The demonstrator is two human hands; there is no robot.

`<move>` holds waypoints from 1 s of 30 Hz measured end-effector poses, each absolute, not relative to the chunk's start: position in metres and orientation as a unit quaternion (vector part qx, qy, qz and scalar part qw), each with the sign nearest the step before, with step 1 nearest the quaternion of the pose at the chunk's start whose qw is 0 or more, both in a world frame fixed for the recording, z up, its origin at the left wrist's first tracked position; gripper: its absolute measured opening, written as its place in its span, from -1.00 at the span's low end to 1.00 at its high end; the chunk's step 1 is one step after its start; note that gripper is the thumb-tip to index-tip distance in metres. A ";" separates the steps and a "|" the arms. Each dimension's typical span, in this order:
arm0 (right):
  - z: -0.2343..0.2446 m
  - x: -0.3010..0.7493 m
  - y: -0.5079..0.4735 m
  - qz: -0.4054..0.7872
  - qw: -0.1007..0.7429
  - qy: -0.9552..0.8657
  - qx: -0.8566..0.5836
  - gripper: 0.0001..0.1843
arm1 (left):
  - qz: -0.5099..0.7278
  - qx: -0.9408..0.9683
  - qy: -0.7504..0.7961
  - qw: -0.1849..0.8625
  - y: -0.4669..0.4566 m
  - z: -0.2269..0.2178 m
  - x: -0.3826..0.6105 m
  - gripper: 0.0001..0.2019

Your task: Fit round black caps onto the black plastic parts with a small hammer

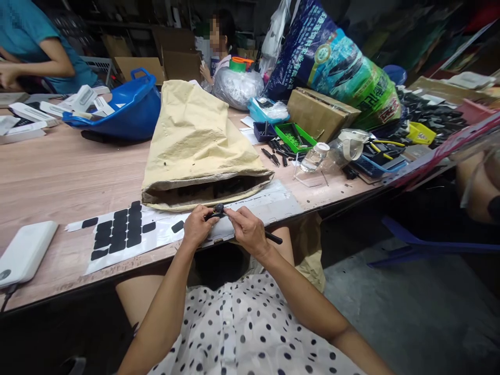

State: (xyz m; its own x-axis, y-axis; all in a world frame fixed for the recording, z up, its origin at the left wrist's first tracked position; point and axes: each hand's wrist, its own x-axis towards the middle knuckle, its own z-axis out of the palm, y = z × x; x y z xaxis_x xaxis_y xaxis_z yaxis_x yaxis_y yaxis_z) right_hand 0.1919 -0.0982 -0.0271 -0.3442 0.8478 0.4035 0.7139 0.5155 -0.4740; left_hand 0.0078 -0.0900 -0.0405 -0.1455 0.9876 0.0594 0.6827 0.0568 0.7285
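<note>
My left hand (198,226) is closed, its fingertips pinching a small black part with a round end (219,208) just above the table's front edge. Close beside it, my right hand (249,232) is closed too, with its fingertips at the same part. A slim black rod-like tool (274,238) sticks out past the heel of the right hand; its tip is hidden. Left of the hands lies a white sheet (158,237) bearing rows of black rounded pads (119,229). Directly beyond, a large tan sack (199,140) lies with its dark mouth facing me.
A white power bank (27,252) sits at the left front. A blue basin (117,112) of white boxes stands behind it. Toward the right are a green tray (295,136), a clear bottle (314,157) and a cardboard box (322,112). Two other people are across the table.
</note>
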 end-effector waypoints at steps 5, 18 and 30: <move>-0.030 0.189 -0.095 0.095 0.264 -0.827 -0.487 -0.59 | 0.328 0.600 0.689 0.240 -0.090 -0.038 0.011 -0.86; -0.033 0.207 -0.081 0.081 0.289 -0.805 -0.512 -0.60 | 0.318 0.604 0.696 0.225 -0.090 -0.040 0.013 -0.80; -0.051 0.239 -0.022 0.012 0.272 -0.803 -0.530 -0.71 | 0.325 0.626 0.677 0.210 -0.091 -0.048 0.006 -0.82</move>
